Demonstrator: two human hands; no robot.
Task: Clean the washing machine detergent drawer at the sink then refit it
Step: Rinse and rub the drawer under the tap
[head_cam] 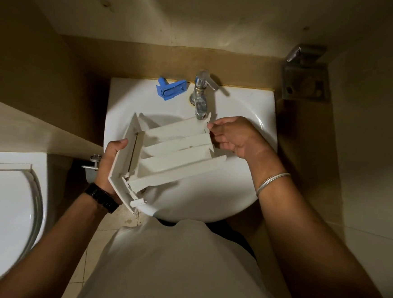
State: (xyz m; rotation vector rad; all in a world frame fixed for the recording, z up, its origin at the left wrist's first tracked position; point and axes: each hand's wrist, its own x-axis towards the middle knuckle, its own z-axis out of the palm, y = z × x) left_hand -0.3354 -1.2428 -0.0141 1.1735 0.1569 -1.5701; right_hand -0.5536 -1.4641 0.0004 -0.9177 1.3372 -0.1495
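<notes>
The white detergent drawer (173,156) is held over the white sink (234,189), its open compartments facing up and its far end under the chrome tap (201,95). My left hand (109,163) grips the drawer's front panel at the left, thumb on top. My right hand (233,136) holds the drawer's back end with curled fingers, just right of the spout. I cannot see any water running. A blue plastic insert (170,89) lies on the sink's back ledge, left of the tap.
A white toilet (4,216) stands at the lower left, next to a low wall ledge (39,129). A metal wall fitting (305,72) sits at the upper right. A small valve (92,164) juts out left of the sink. Beige tiled floor lies below.
</notes>
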